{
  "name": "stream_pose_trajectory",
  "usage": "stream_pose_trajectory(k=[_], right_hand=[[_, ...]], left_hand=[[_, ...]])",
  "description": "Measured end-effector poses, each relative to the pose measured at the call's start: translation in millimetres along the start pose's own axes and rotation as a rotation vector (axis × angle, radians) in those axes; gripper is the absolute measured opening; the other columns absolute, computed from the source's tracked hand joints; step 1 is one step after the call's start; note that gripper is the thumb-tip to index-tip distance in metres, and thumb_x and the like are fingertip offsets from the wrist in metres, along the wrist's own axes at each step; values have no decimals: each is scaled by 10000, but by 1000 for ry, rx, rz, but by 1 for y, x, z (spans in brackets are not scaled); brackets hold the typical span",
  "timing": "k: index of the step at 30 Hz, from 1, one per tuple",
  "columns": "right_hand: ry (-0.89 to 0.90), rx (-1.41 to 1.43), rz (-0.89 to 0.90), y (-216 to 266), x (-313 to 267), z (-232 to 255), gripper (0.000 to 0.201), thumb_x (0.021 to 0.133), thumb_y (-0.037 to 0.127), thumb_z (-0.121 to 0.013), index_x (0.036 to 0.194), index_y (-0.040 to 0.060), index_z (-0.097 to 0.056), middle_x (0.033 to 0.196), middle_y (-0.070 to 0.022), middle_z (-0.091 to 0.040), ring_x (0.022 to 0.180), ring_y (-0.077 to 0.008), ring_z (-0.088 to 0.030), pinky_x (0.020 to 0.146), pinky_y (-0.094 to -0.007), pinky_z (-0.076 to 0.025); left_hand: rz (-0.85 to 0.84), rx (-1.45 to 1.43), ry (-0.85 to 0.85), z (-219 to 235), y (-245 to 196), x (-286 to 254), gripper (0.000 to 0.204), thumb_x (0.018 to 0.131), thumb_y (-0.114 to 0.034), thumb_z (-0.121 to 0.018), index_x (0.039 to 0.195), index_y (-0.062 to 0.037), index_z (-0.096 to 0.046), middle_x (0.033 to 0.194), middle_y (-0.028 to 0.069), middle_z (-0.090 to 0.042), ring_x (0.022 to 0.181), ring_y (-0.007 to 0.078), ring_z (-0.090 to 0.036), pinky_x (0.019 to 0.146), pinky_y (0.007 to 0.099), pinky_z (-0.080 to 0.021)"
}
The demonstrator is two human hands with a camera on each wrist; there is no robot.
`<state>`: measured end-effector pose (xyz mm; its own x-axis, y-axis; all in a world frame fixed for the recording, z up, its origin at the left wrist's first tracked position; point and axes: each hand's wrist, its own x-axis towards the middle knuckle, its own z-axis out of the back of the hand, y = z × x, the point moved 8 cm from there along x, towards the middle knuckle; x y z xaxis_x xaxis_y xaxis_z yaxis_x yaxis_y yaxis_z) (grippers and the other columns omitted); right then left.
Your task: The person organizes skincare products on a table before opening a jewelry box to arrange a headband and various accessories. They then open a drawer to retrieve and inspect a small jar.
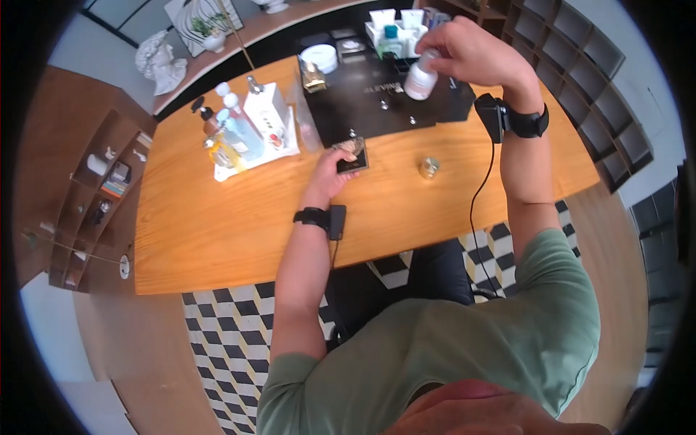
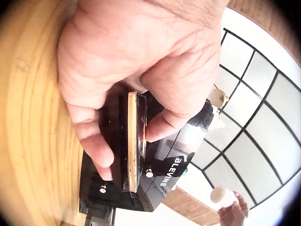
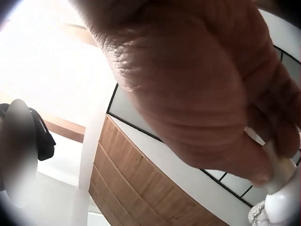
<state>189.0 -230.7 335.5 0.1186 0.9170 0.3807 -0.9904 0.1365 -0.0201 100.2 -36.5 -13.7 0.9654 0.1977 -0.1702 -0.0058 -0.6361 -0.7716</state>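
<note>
My left hand (image 1: 330, 175) pinches a flat, square, dark compact (image 1: 354, 162) above the table's middle. In the left wrist view the compact's gold edge (image 2: 132, 141) stands between the thumb and the curled fingers. Further back, my right hand (image 1: 482, 56) holds a small white-and-pink bottle (image 1: 419, 83) by its top, tilted over a glossy black organizer (image 1: 355, 116) with small knobs and white lettering. Only the white shoulder of the bottle (image 3: 282, 205) shows below the fingers in the right wrist view. A small round gold-coloured jar (image 1: 429, 168) stands in front of the organizer.
On the left, a white tray (image 1: 226, 174) carries several pump bottles and a white tissue box (image 1: 267, 109). A white round jar (image 1: 319, 58) and a gold-capped perfume bottle (image 1: 313, 77) stand at the organizer's back left. Behind it is a white caddy (image 1: 412, 40) with tubes. A cable (image 1: 473, 210) hangs from the right wrist.
</note>
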Motion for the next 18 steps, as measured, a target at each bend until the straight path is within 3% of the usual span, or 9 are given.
stream_pose_trajectory(k=[1, 2, 4, 5, 8, 12, 14, 16, 18], right_hand=[[97, -8, -78, 3, -14, -6, 235, 824, 90, -712, 1034, -17, -715, 870, -184, -717, 796, -329, -697, 718, -387, -542], [37, -46, -50, -15, -32, -25, 234, 817, 82, -707, 1031, -9, -724, 871, -179, -723, 814, -329, -704, 742, -396, -547], [203, -14, -271, -39, -63, -55, 234, 808, 72, -702, 1028, -3, -728, 892, -178, -730, 834, -339, -707, 763, -398, -554], [178, 72, -392, -56, -82, -69, 239, 799, 76, -706, 1024, 0, -729, 905, -179, -734, 848, -342, -710, 784, -399, -558], [258, 109, -413, -67, -115, -111, 235, 797, 85, -710, 1013, -5, -728, 907, -186, -731, 856, -350, -708, 788, -401, -557], [238, 209, -418, -62, -138, -150, 223, 797, 74, -712, 1002, -12, -727, 916, -197, -725, 870, -359, -703, 782, -400, -553], [324, 268, -482, -57, -144, -165, 267, 807, 88, -734, 1057, -7, -732, 996, -218, -724, 963, -363, -691, 839, -394, -557], [274, 261, -435, -54, -144, -166, 269, 806, 92, -739, 1056, -6, -734, 1003, -215, -724, 961, -363, -691, 848, -388, -556], [191, 285, -407, -48, -144, -161, 259, 769, 54, -747, 1015, -24, -720, 901, -208, -712, 846, -364, -692, 764, -388, -549]], left_hand=[[-9, -3, -14, -4, -2, -3, 184, 846, -93, -629, 1028, -75, -648, 945, 56, -698, 800, 208, -687, 638, 380, -591], [-12, 9, -5, -5, -3, -1, 187, 839, -98, -640, 1023, -65, -646, 945, 63, -698, 801, 207, -686, 627, 375, -585], [-10, -32, -22, -4, -1, -1, 208, 833, -72, -638, 1036, -26, -645, 950, 82, -689, 797, 207, -666, 630, 369, -568], [-1, -39, -19, -4, -1, -2, 208, 833, -72, -638, 1036, -26, -645, 950, 82, -689, 797, 207, -666, 630, 369, -568], [-1, -39, -36, -3, -1, -2, 213, 836, -78, -650, 1043, -27, -641, 958, 84, -691, 817, 207, -671, 642, 370, -570], [-9, 32, 13, -6, -1, 0, 210, 879, -75, -654, 1082, -23, -643, 992, 87, -702, 834, 199, -686, 657, 359, -588], [-6, 52, 45, -9, 0, 0, 211, 893, -68, -653, 1099, -19, -644, 1007, 90, -707, 844, 196, -694, 665, 356, -598], [17, 40, 14, -9, -1, -2, 223, 901, -43, -647, 1121, -4, -644, 1022, 98, -713, 851, 197, -711, 684, 356, -619], [0, 24, 4, -11, -1, -3, 221, 889, -43, -662, 1104, 8, -644, 1015, 108, -710, 845, 207, -712, 667, 347, -621]])
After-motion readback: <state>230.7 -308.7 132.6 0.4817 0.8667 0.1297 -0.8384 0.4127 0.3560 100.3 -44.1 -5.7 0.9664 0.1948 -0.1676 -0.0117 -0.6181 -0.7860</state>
